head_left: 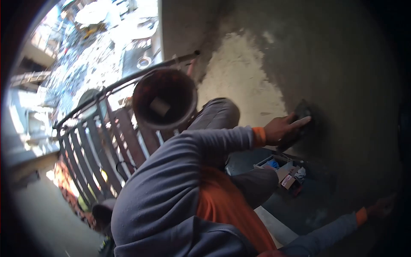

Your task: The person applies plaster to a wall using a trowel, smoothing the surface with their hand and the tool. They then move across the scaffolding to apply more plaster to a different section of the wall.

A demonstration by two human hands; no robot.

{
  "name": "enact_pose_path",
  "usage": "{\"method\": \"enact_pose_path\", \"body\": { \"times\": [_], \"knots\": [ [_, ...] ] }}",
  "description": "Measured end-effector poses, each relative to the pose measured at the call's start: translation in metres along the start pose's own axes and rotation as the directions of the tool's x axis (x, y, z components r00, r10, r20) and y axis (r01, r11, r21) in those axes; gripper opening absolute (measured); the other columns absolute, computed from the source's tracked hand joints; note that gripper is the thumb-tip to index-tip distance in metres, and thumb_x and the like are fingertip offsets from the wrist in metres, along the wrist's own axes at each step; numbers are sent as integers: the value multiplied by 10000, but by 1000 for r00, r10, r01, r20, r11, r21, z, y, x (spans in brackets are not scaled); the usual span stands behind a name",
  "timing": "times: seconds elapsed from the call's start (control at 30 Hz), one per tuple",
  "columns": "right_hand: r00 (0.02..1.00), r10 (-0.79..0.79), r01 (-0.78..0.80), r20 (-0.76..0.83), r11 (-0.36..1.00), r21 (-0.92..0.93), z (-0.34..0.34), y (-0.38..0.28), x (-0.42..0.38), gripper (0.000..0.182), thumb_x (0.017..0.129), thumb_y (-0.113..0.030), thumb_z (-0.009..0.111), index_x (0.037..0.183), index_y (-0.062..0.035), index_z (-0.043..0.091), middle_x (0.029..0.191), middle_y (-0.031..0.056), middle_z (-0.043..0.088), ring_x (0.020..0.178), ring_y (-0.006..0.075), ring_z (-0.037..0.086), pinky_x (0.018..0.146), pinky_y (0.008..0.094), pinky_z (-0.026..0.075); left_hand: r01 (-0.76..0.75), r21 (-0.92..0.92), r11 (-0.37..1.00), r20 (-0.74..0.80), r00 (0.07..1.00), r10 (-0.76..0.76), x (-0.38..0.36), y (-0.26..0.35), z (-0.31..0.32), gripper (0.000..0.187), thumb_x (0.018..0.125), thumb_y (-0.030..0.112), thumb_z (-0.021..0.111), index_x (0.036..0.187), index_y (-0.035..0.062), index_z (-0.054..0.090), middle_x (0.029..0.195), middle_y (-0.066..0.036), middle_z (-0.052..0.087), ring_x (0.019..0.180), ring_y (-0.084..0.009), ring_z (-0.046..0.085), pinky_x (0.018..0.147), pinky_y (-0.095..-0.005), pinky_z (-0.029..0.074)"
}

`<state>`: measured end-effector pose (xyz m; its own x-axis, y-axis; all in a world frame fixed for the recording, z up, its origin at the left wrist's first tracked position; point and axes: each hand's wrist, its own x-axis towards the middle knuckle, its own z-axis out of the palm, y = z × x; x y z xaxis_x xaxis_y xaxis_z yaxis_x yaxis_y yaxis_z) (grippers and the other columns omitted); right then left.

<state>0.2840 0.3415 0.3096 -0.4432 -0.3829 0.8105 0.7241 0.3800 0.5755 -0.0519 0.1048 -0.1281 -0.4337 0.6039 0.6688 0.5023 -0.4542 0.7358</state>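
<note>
Left hand (286, 128) gripping dark flat float (302, 115) on rough grey plaster wall (342, 64), right hand (382, 207) shadowed, grip unclear.

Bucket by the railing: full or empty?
Nearly empty. The bucket has its mouth towards the camera, and its dark inside shows bare apart from one pale block; what the block is, cannot tell.

You are looking down at a dark balcony floor (308, 205) that meets a plastered wall (342, 64). A small open box (286, 170) of odds and ends lies on the floor near the wall. A pale flat board (276, 225) rests on the floor beside your legs.
</note>
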Motion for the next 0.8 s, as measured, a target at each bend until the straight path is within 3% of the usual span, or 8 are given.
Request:
{"method": "enact_pose_path", "body": {
  "times": [0.13, 0.2, 0.3, 0.4, 0.47, 0.6, 0.73, 0.8],
  "knots": [
    [977, 55, -47, -205, 998, 44, -10, -46, 16, 305, 917, -300, 609, 878, 2, 627, 762, 81, 605, 684, 171, 563, 606, 291, 456, 9, -154, 988, -297, 953, -55, 5, 17, -57, 819, 850, 109, 609, 1481, 87, 87, 884, -141, 511, 773, -288, 604, 678, -372, 495],
    [960, 95, -75, -263, 994, 85, -13, -61, 21, 300, 920, -290, 607, 853, 2, 605, 723, 69, 573, 649, 159, 527, 578, 292, 431, 38, -119, 992, -376, 923, -80, 10, 11, -87, 859, 835, 65, 637, 1470, 51, 58, 860, -108, 521, 740, -207, 601, 645, -307, 491],
    [941, 137, -92, -308, 984, 155, -13, -78, 25, 302, 924, -276, 606, 815, 3, 573, 665, 51, 526, 598, 140, 473, 537, 293, 394, 68, -322, 944, -464, 858, -220, 7, 5, -118, 795, 872, 76, 621, 1453, 34, 80, 922, -105, 553, 716, -143, 626, 588, -243, 510],
    [938, 212, -140, -275, 955, 261, -18, -95, 25, 312, 928, -262, 604, 777, 3, 540, 606, 33, 479, 547, 120, 418, 496, 294, 358, 115, -508, 853, -392, 851, -349, 4, 17, -144, 688, 856, 77, 648, 1415, 62, 247, 1001, -112, 542, 814, -161, 635, 627, -272, 545],
    [940, 299, -215, -163, 892, 397, -31, -106, 29, 310, 928, -274, 603, 790, -2, 547, 628, 30, 485, 566, 116, 422, 500, 290, 358, 90, -583, 807, -365, 859, -360, 6, 20, -149, 550, 851, 88, 659, 1318, -8, 385, 1019, -94, 535, 852, -175, 637, 631, -266, 551],
    [943, 284, -191, -171, 887, 421, -31, -100, 26, 311, 926, -280, 605, 791, -7, 545, 592, 14, 456, 517, 107, 389, 462, 277, 333, 204, -724, 659, -155, 883, -444, 13, 32, -133, 310, 841, 31, 609, 1108, -41, 469, 1009, -114, 545, 855, -211, 635, 696, -310, 576],
    [916, 392, -297, -90, 810, 505, -29, -98, 21, 286, 918, -261, 618, 838, 0, 535, 586, 31, 466, 517, 110, 416, 461, 281, 352, 199, -565, 801, -105, 945, -309, 26, 35, -93, 397, 836, 72, 626, 1173, -20, 438, 1047, -130, 561, 877, -225, 635, 738, -340, 534],
    [965, 259, -261, 46, 923, 283, -23, -47, -10, 249, 937, -241, 580, 1032, -11, 601, 904, 72, 587, 816, 149, 556, 697, 270, 450, 94, -316, 944, -208, 964, -166, 39, 24, -70, 475, 837, 115, 631, 1237, -10, 406, 1069, -150, 564, 881, -257, 632, 748, -357, 522]
  ]
}}
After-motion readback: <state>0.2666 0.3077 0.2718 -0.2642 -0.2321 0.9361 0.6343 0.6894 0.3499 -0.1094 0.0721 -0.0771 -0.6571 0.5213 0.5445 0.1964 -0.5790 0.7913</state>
